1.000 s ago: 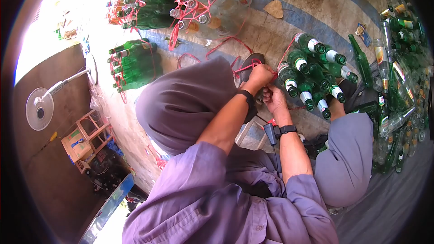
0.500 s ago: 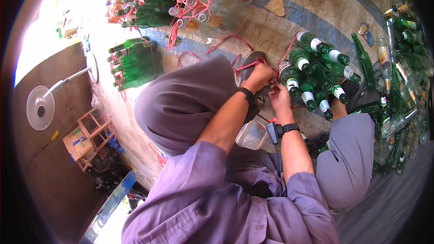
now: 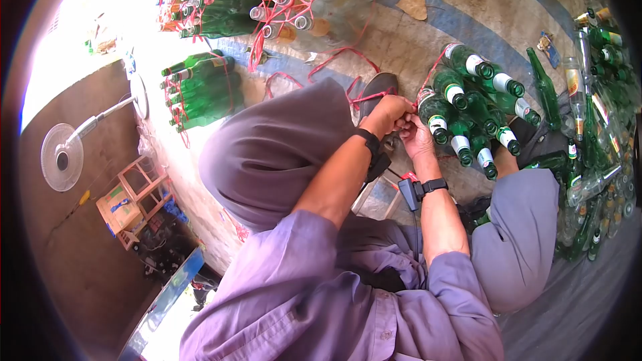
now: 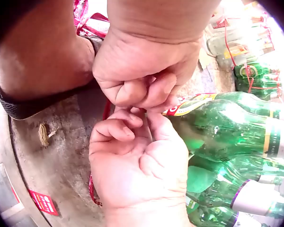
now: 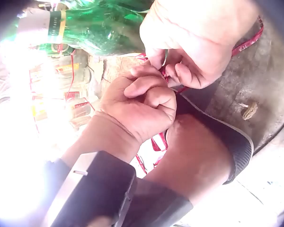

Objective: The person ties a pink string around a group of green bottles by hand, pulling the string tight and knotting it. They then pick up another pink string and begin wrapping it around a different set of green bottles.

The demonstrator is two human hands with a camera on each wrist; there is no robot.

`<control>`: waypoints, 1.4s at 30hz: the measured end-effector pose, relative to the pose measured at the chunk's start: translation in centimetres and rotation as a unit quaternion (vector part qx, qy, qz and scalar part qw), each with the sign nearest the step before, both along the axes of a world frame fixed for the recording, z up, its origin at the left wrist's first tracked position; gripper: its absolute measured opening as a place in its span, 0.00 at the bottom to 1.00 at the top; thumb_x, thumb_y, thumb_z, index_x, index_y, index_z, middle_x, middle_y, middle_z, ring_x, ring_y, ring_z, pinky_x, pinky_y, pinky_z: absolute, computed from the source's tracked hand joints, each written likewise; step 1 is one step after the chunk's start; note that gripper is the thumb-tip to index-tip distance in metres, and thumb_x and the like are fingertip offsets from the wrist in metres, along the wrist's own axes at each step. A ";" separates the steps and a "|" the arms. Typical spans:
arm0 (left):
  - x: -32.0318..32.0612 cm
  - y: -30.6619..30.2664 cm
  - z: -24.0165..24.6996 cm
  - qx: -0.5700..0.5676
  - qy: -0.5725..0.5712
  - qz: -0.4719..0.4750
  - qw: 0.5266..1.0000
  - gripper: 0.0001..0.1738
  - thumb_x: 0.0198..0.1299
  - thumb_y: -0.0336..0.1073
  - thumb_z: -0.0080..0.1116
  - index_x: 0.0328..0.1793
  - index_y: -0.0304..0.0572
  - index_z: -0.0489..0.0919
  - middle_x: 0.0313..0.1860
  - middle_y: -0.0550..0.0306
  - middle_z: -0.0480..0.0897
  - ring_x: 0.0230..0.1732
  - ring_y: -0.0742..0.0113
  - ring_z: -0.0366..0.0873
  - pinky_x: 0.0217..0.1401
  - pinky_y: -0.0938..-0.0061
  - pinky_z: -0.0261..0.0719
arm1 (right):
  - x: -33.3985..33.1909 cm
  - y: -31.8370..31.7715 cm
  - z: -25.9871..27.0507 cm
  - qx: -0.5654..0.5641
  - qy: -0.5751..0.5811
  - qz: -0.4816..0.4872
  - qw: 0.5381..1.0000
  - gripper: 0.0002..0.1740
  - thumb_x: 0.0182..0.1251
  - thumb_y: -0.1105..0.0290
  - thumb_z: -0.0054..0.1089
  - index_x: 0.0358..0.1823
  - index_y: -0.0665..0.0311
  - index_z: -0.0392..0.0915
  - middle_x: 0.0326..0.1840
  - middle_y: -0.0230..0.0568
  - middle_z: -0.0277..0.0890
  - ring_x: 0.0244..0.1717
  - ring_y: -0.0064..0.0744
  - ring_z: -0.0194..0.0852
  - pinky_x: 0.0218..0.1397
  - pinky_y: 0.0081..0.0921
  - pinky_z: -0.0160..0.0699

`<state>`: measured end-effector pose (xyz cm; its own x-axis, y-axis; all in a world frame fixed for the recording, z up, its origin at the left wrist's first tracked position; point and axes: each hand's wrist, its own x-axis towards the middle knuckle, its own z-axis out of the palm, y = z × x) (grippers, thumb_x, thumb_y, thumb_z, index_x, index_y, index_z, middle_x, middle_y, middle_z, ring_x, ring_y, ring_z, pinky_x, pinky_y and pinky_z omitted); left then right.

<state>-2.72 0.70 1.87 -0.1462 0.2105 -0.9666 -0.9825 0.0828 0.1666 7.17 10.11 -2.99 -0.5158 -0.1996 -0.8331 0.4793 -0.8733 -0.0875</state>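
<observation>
In the head view my left hand (image 3: pixel 391 112) and right hand (image 3: pixel 419 142) meet beside several green bottles (image 3: pixel 476 67) tied with red cord. The left wrist view shows my left hand (image 4: pixel 144 66) above, fingers curled tightly at the cord (image 4: pixel 107 109), and my right hand (image 4: pixel 139 165) below, palm up, against it. Thumb and fingers of my right hand (image 5: pixel 194 47) pinch the cord (image 5: pixel 164 73) in the right wrist view, where my left hand (image 5: pixel 139 104) grips at the same spot. The curled fingers hide most of the cord there.
A sandalled foot (image 3: pixel 382 85) lies just beyond my hands. Tied bottle bundles (image 3: pixel 231 13) stand at upper left, with a smaller green bundle (image 3: pixel 200 92) below. Many loose bottles (image 3: pixel 592 160) are piled on the right; one green bottle (image 3: pixel 543 87) lies near the bundle.
My right hand has risen closer to my left, and their fingers now meet. The floor, foot and bottle bundle sit slightly further right in the head view.
</observation>
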 end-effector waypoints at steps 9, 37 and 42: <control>-0.4 -0.3 0.4 -0.008 0.062 -0.084 0.995 0.03 0.56 0.32 0.57 0.31 0.44 0.77 0.15 0.62 0.74 0.08 0.76 0.60 0.08 0.77 0.51 | -0.3 0.0 -0.2 -0.009 -0.006 -0.013 1.000 0.04 0.62 0.71 0.54 0.28 0.56 0.72 0.23 0.22 0.71 0.21 0.13 0.65 0.17 0.09 0.54; -1.3 0.5 0.9 -0.087 0.111 -0.243 0.960 0.11 0.51 0.34 0.58 0.18 0.39 0.79 0.10 0.57 0.73 0.09 0.68 0.66 0.10 0.69 0.59 | -0.7 2.0 1.8 0.249 0.085 0.461 0.847 0.12 0.52 0.57 0.58 0.29 0.57 0.80 0.26 0.28 0.75 0.23 0.20 0.63 0.28 0.22 0.59; -0.6 0.3 -1.2 -0.095 0.124 -0.193 0.969 0.11 0.51 0.33 0.58 0.19 0.39 0.79 0.11 0.57 0.73 0.09 0.68 0.66 0.10 0.70 0.58 | 2.9 1.1 -0.8 0.438 0.061 0.643 0.625 0.16 0.51 0.60 0.60 0.30 0.68 0.79 0.27 0.47 0.78 0.29 0.26 0.77 0.32 0.30 0.73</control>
